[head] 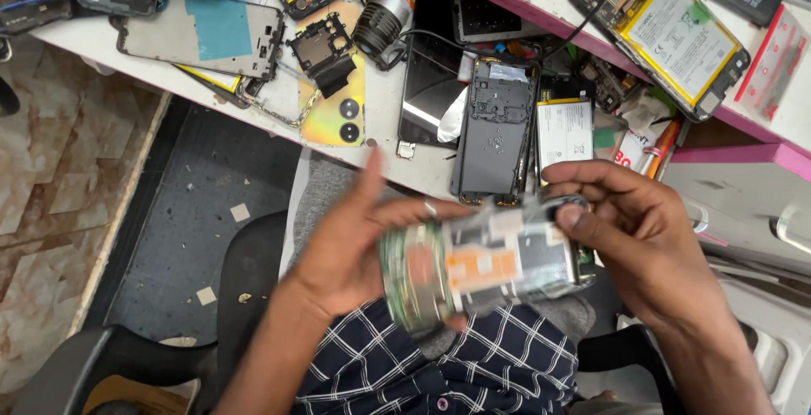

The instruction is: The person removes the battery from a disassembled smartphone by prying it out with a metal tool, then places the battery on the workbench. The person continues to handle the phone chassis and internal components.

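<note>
Fingers of both hands grip one opened phone (486,267), blurred, held above the lap just off the surface's near edge: left hand (355,254) at its left end, right hand (634,229) at its right. On the surface (384,128) near that edge lie one black phone frame (494,128), one white battery (564,132) and one iridescent back cover (338,111).

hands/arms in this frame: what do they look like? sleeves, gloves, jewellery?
Both bare: no gloves, no sleeves on either forearm in view. The left hand has a pale ring on one finger; it is motion-blurred, so finer detail is unclear. The right hand shows no ring or watch. Dark checked cloth with white lines covers the lap below.
</note>
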